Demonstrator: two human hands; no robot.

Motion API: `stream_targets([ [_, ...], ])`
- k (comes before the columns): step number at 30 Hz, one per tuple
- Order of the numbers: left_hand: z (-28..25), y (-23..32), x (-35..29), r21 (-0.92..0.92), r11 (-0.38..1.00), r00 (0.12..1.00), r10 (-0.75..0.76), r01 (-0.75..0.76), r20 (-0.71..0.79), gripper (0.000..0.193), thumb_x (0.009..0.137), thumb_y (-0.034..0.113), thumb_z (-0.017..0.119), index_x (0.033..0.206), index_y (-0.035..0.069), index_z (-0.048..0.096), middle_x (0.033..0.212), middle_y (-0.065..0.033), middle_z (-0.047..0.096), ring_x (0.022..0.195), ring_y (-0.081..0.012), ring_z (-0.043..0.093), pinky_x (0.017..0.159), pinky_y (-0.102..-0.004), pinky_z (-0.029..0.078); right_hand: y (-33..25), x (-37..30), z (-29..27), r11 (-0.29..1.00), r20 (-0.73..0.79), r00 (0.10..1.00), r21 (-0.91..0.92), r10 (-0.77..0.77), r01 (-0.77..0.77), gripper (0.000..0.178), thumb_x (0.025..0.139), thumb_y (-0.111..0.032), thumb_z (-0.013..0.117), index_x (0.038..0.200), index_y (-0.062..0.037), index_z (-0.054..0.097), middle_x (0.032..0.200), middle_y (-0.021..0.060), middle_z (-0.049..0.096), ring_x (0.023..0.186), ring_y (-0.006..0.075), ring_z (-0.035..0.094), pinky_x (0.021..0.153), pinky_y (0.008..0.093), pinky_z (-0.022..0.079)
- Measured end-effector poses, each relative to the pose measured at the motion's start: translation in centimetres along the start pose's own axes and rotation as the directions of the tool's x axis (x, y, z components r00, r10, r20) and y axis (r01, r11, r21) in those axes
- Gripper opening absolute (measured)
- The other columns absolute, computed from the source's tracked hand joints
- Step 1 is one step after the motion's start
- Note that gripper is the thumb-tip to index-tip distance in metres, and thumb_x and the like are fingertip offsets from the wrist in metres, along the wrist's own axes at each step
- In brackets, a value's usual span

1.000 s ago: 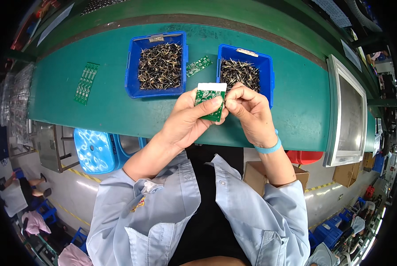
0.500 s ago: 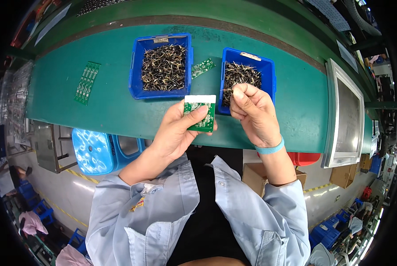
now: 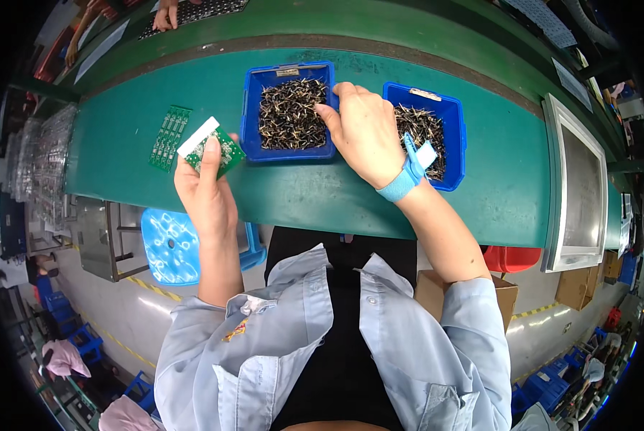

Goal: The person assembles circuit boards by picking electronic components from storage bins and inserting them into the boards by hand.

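Note:
My left hand (image 3: 205, 190), left of the bins, is closed on a green circuit board (image 3: 228, 153) with a white strip along its upper left edge. My thumb presses on the board's face, and the board is tilted. My right hand (image 3: 368, 136) reaches over the right side of the left blue bin (image 3: 289, 155), with fingers curled and thumb pointing to the bin's dark components (image 3: 289, 115) with thin metal leads. What lies at its fingertips cannot be made out. The right blue bin (image 3: 452, 136), partly behind this hand, holds similar components (image 3: 429, 133). A light-blue wristband (image 3: 402, 185) circles my right wrist.
Green narrow boards (image 3: 169, 138) lie on the green bench (image 3: 293, 194) at left. A grey-framed panel (image 3: 577, 183) stands at its right end. Below are a blue stool (image 3: 169, 248) and cardboard boxes (image 3: 505, 298). Another person's hand (image 3: 166, 14) is at the far upper left.
My left hand has moved left with the circuit board and tilted it. My right hand has gone from the right bin to the left bin. The other person's hand has come into view.

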State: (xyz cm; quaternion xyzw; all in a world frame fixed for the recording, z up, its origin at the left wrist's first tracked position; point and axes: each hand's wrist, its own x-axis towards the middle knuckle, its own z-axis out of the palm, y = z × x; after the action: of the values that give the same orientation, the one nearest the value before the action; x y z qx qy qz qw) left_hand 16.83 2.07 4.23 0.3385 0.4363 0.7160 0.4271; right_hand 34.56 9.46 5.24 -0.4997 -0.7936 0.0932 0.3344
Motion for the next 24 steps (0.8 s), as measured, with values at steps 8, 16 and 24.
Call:
stream_targets([
  [8, -1.2, -1.6, 1.5, -0.126, 0.981, 0.989, -0.150, 0.147, -0.015, 0.025, 0.083, 0.004, 0.051, 0.106, -0.006, 0.047, 0.102, -0.0180, 0.057, 0.082, -0.0158, 0.059, 0.074, -0.0228, 0.048, 1.1, 1.0, 0.6, 0.955, 0.197, 0.960, 0.181, 0.200, -0.236, 0.021, 0.069, -0.009, 0.058, 0.069, 0.0087, 0.047, 0.056, 0.0158, 0.053, 0.048, 0.0312, 0.054, 0.049, 0.0363, 0.046],
  [16, -1.3, -1.7, 1.3, -0.161, 0.974, 0.987, -0.161, 0.158, -0.003, 0.026, 0.083, 0.003, 0.051, 0.107, -0.006, 0.047, 0.103, -0.0182, 0.057, 0.084, -0.0156, 0.059, 0.076, -0.0224, 0.048, 1.3, 1.2, 1.3, 0.926, 0.232, 0.938, 0.217, 0.259, -0.309, 0.021, 0.068, -0.009, 0.056, 0.073, 0.0101, 0.047, 0.057, 0.0161, 0.053, 0.050, 0.0304, 0.055, 0.052, 0.0366, 0.047],
  [24, -1.4, -1.4, 1.0, -0.157, 0.979, 0.991, -0.132, 0.128, -0.015, 0.027, 0.083, 0.003, 0.051, 0.108, -0.006, 0.046, 0.104, -0.0191, 0.056, 0.085, -0.0160, 0.059, 0.075, -0.0220, 0.048, 1.0, 0.7, 1.9, 0.913, 0.192, 0.951, 0.288, 0.242, -0.290, 0.024, 0.069, -0.007, 0.053, 0.082, 0.0117, 0.046, 0.059, 0.0147, 0.053, 0.050, 0.0275, 0.053, 0.051, 0.0347, 0.046],
])
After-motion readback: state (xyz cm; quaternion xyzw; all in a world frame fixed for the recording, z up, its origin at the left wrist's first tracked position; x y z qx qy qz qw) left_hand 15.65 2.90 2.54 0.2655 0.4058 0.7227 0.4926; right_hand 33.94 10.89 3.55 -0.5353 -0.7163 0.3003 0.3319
